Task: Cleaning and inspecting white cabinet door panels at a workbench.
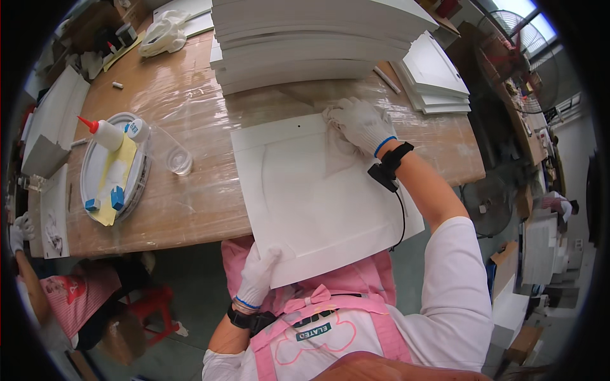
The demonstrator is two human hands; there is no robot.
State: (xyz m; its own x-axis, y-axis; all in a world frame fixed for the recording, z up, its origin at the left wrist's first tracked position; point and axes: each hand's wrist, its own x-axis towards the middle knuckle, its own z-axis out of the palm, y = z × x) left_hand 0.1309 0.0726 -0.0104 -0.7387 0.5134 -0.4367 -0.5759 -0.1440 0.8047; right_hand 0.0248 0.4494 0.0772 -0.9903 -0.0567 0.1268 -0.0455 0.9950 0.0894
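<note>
A large white sheet, flat and board-like, lies partly on the table and juts over its front edge toward my lap. It has a small dark hole near its far edge. My left hand, in a white glove, grips the sheet's near left corner, thumb on top. At the sheet's far right corner my gloved right hand presses down, closed over a thin, pale cloth. Part of that cloth spreads out below the hand; its fingertips are partly hidden.
Tall stacks of white boards stand at the back, with a smaller pile right. To the left are a round lid carrying a red-tipped bottle and blue blocks, and a clear cup. Another person sits far left.
</note>
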